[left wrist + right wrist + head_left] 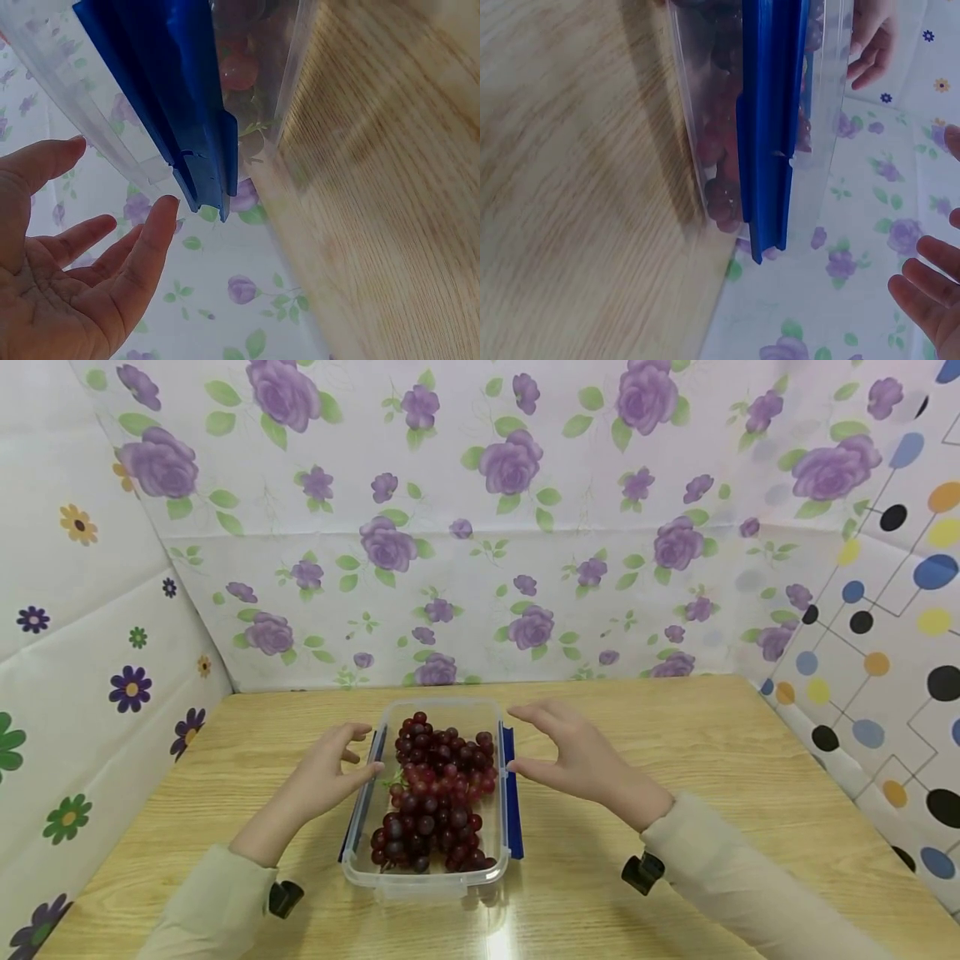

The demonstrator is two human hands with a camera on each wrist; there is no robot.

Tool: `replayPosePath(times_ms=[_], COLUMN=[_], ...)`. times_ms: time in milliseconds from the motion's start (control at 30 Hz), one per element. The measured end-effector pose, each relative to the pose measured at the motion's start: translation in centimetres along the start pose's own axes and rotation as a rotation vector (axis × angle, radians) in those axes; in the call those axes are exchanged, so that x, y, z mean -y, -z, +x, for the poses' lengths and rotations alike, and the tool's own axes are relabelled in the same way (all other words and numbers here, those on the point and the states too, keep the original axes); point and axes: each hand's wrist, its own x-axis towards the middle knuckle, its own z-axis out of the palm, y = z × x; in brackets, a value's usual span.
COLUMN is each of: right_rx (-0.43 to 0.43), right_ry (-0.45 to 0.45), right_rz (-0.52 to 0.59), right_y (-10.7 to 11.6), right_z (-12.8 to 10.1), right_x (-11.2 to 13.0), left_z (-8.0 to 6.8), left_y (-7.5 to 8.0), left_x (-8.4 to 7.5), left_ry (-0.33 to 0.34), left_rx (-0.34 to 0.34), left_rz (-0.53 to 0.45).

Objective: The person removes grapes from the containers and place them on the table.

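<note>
A clear plastic container (427, 870) stands on the wooden table, filled with a bunch of dark red grapes (438, 797). Blue latch flaps hang open along both long sides, one on the left (362, 797) and one on the right (512, 802). My left hand (341, 764) hovers at the left rim with fingers loosely spread, its thumb tip close to the blue flap (187, 120). At the right rim my right hand (558, 747) is open too, fingers spread above the flap (772, 127). Neither hand holds anything. In the right wrist view only the fingertips (930, 289) show.
The wooden table (712, 752) is walled in by floral sheets at the back and left and a dotted sheet at the right. Bare tabletop lies on both sides of the container. Black wrist cameras (641, 871) sit on both sleeves.
</note>
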Motion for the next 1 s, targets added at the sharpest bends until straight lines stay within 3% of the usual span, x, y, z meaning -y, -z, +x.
replayPosePath(times_ms=[500, 1000], right_rx=[0.031, 0.134], right_ry=[0.041, 0.048], right_rz=[0.034, 0.015], right_y=[-1.5, -2.6], right_z=[0.1, 0.8], right_x=[1.1, 2.9], left_z=[0.0, -0.1], left_y=[-0.2, -0.4], left_x=[0.2, 0.8], left_ry=[0.048, 0.096], left_rx=[0.019, 0.032], left_rz=[-0.051, -0.156])
